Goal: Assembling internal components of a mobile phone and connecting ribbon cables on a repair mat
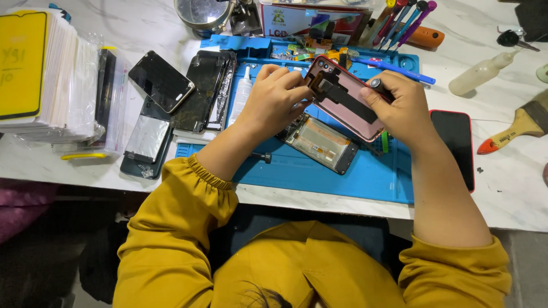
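Nearest: open phone body with bare screen back, flat on blue mat on tabletop. Above it: pink-framed phone, lifted between both hands, long axis running upper-left to lower-right. Left hand curled, fingertips pinching upper-left end. Right hand closed round right edge, also gripping dark tool. Both equally near.

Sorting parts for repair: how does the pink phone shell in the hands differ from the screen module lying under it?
The pink opened phone shell is held tilted above the mat by both hands; the dark-framed screen module lies flat on the blue mat. The shell is pink with a red rim and a black strip; the module shows a pale panel. Both are bare, disassembled rectangles.
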